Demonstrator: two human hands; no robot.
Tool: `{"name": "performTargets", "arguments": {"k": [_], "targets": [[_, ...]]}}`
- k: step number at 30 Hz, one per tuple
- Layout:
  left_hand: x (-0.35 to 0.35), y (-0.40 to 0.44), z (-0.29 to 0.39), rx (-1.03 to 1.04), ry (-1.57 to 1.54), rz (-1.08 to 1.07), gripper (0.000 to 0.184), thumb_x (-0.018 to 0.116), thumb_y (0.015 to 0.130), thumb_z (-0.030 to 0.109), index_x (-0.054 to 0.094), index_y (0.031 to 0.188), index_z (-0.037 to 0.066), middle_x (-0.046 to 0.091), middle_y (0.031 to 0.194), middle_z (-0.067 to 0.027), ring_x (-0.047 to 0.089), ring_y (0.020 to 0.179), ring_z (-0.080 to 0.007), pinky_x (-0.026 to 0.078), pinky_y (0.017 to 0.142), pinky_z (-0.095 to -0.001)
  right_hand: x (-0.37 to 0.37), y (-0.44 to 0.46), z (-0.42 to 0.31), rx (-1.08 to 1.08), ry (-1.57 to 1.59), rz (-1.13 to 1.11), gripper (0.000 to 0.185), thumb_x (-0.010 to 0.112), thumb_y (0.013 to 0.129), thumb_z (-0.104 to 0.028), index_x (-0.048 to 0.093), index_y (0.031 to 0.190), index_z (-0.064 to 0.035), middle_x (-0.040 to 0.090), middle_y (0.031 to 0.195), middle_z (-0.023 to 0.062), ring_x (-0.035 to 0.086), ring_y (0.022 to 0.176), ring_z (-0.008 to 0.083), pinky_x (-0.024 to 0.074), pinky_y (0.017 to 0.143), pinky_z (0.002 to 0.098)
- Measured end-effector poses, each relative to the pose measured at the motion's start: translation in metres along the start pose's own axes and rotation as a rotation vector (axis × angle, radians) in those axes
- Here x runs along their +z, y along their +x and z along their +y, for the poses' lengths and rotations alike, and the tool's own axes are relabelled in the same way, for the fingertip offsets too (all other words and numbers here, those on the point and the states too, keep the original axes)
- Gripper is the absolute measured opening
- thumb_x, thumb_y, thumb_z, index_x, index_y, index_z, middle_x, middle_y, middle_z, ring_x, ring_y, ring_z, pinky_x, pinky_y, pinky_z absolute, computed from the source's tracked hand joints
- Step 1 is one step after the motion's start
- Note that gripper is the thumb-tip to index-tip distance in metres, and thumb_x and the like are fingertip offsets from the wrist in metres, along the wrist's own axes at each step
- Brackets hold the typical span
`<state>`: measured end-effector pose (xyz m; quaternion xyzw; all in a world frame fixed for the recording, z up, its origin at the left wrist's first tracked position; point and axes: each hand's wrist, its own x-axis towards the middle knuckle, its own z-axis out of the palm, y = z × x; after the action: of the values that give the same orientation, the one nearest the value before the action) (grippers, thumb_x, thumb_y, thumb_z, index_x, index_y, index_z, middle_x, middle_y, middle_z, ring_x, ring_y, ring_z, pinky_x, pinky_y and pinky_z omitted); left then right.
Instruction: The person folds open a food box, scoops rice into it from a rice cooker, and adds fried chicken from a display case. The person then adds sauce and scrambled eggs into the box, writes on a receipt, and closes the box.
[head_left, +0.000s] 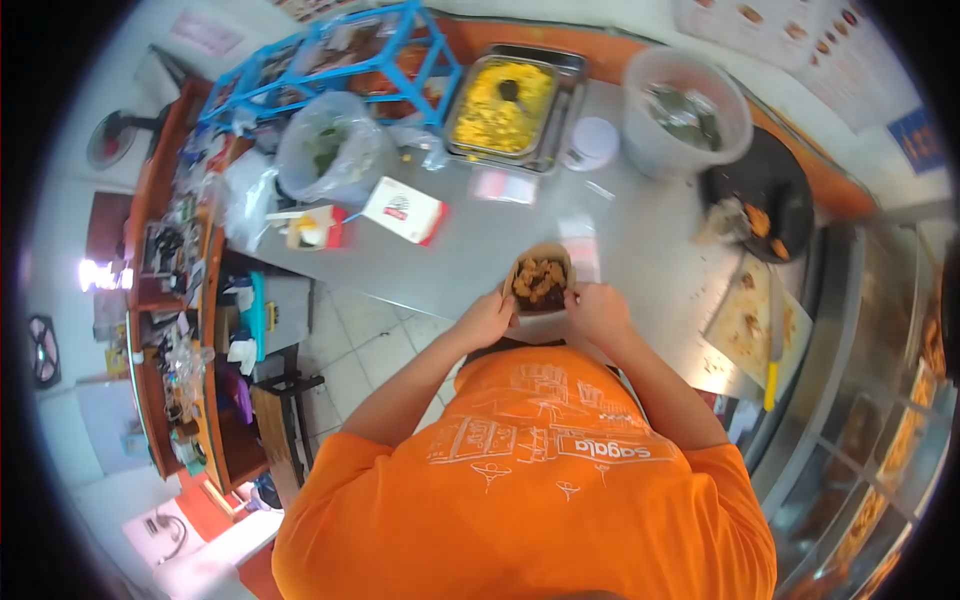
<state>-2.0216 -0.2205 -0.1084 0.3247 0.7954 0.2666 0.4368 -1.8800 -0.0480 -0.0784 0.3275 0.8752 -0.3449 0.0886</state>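
A brown paper food box (541,303) is held upright at the front edge of the steel table, close to my body. Inside lie browned fried pieces (540,279), perhaps chicken, over something dark. My left hand (485,320) grips the box's left side, fingers closed. On the opposite side my right hand (600,308) pinches the rim between thumb and fingers. Just beyond the box, a small white-and-pink packet or paper (580,250) lies on the table.
A steel tray of yellow food (505,105) stands at the back, beside a round white lid-like object (592,142). Left are a lined tub (325,150) and a white-red carton (403,211). Right are a clear bucket (685,115), a round black board (770,190) and a yellow-handled knife (771,380).
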Motion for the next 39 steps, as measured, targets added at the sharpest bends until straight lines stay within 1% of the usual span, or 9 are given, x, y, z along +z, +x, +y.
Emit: {"name": "performTargets", "arguments": {"k": [6, 14, 16, 20, 27, 29, 30, 37, 39], "targets": [[-0.059, -0.051, -0.114, -0.141, -0.222, 0.172, 0.035, 0.032, 0.099, 0.016, 0.041, 0.128, 0.001, 0.065, 0.078, -0.0148, 0.067, 0.070, -0.0235, 0.052, 0.073, -0.0360, 0.097, 0.043, -0.101, -0.169, -0.056, -0.229, 0.032, 0.052, 0.090, -0.030, 0.068, 0.089, -0.0022, 0.067, 0.087, 0.0217, 0.065, 0.084, 0.0394, 0.0523, 0.077, 0.0473], [-0.172, -0.043, -0.226, -0.128, -0.305, 0.382, 0.042, 0.040, 0.096, 0.016, 0.036, 0.135, 0.001, 0.065, 0.079, -0.0183, 0.067, 0.072, -0.0299, 0.051, 0.071, -0.0421, 0.153, 0.090, -0.216, -0.309, -0.030, -0.133, 0.038, 0.053, 0.090, -0.035, 0.064, 0.105, -0.0020, 0.067, 0.087, 0.0218, 0.066, 0.083, 0.0391, 0.0522, 0.077, 0.0458], [-0.195, -0.033, -0.239, -0.094, -0.262, 0.396, 0.045, 0.041, 0.095, 0.016, 0.034, 0.137, 0.000, 0.065, 0.080, -0.0187, 0.066, 0.073, -0.0301, 0.051, 0.072, -0.0424, 0.136, 0.113, -0.233, -0.093, 0.089, -0.474, 0.037, 0.056, 0.089, -0.029, 0.058, 0.116, -0.0023, 0.068, 0.089, 0.0191, 0.067, 0.083, 0.0311, 0.0520, 0.073, 0.0407], [-0.235, -0.024, -0.243, -0.066, -0.273, 0.303, 0.044, 0.047, 0.096, 0.019, 0.039, 0.136, 0.003, 0.064, 0.083, -0.0091, 0.063, 0.078, -0.0202, 0.049, 0.074, -0.0352, 0.097, 0.115, -0.280, -0.376, 0.327, -0.194, 0.028, 0.059, 0.088, -0.014, 0.059, 0.114, -0.0023, 0.068, 0.083, 0.0105, 0.064, 0.080, 0.0146, 0.0479, 0.070, 0.0291], [-0.277, -0.040, -0.253, -0.013, -0.362, 0.022, 0.044, 0.052, 0.095, 0.026, 0.044, 0.133, 0.004, 0.062, 0.095, -0.0085, 0.060, 0.086, -0.0180, 0.048, 0.075, -0.0321, 0.037, 0.186, -0.323, -0.347, 0.514, -0.456, 0.038, 0.058, 0.087, -0.006, 0.053, 0.124, -0.0032, 0.067, 0.098, 0.0079, 0.062, 0.086, 0.0143, 0.0486, 0.077, 0.0276], [-0.281, -0.047, -0.287, 0.037, -0.388, -0.002, 0.042, 0.052, 0.095, 0.028, 0.047, 0.129, 0.002, 0.062, 0.096, -0.0094, 0.059, 0.087, -0.0181, 0.048, 0.075, -0.0321, 0.047, 0.201, -0.351, -0.437, 0.557, -0.039, 0.033, 0.055, 0.087, -0.004, 0.056, 0.120, -0.0026, 0.068, 0.094, 0.0094, 0.062, 0.083, 0.0148, 0.0489, 0.079, 0.0279], [-0.293, -0.055, -0.299, 0.089, -0.421, -0.028, 0.041, 0.052, 0.095, 0.029, 0.051, 0.125, 0.001, 0.063, 0.097, -0.0103, 0.059, 0.087, -0.0183, 0.049, 0.076, -0.0320, 0.048, 0.211, -0.363, -0.428, 0.567, -0.034, 0.033, 0.055, 0.087, -0.004, 0.056, 0.120, -0.0026, 0.068, 0.094, 0.0094, 0.062, 0.083, 0.0148, 0.0489, 0.079, 0.0279], [-0.404, -0.077, -0.410, -0.264, 0.097, -0.103, 0.043, 0.059, 0.089, 0.032, 0.057, 0.117, -0.001, 0.064, 0.103, -0.0164, 0.063, 0.094, -0.0265, 0.051, 0.081, -0.0366, 0.075, 0.289, -0.388, -0.153, -0.454, -0.121, 0.043, 0.066, 0.082, -0.030, 0.063, 0.113, -0.0013, 0.064, 0.108, 0.0244, 0.061, 0.103, 0.0379, 0.0479, 0.090, 0.0437], [-0.430, -0.066, -0.449, -0.212, 0.327, 0.023, 0.043, 0.058, 0.087, 0.031, 0.057, 0.119, 0.002, 0.050, 0.129, -0.0268, 0.047, 0.121, -0.0439, 0.040, 0.098, -0.0502, 0.085, 0.302, -0.394, 0.052, -0.769, -0.241, 0.041, 0.067, 0.080, -0.034, 0.067, 0.106, -0.0019, 0.066, 0.105, 0.0225, 0.063, 0.101, 0.0358, 0.0502, 0.088, 0.0431]]}}
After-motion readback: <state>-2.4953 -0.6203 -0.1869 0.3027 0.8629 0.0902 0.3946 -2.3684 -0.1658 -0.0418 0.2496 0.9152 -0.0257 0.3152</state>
